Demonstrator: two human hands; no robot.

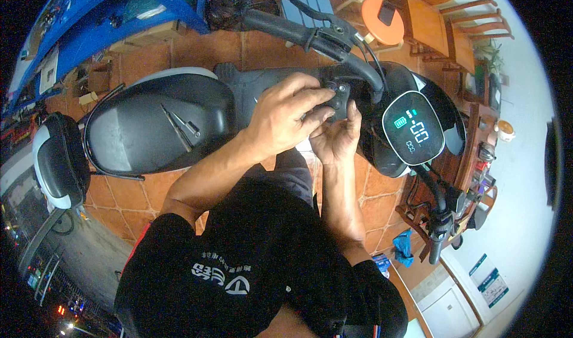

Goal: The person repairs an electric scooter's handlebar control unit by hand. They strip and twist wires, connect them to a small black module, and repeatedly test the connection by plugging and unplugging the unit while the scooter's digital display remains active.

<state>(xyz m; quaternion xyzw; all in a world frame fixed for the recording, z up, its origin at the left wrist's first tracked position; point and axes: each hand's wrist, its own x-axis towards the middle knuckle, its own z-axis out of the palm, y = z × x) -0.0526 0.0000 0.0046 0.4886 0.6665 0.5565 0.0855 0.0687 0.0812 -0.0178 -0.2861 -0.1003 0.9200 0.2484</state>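
Both hands meet at a small black part (340,93) with a round metal spot, at the front column of an electric scooter. My left hand (283,114) reaches in from the left, its fingers bent and closed at the part's near edge; what sits between the fingertips is hidden. Just below, my right hand (335,138) curls its fingers under the part, thumb pointing up beside it. Its grip is partly covered. To the right, the scooter's dashboard display (413,127) is lit. Two slim metal tools (178,126) rest on the black seat (131,135).
Handlebar grips stick out at the far side (271,25) and the near right (436,242). A padded backrest (59,159) stands behind the seat. Beyond are a blue rack (143,25), a fan (242,7), an orange round stool (377,22) with a phone, and wooden chairs (462,22).
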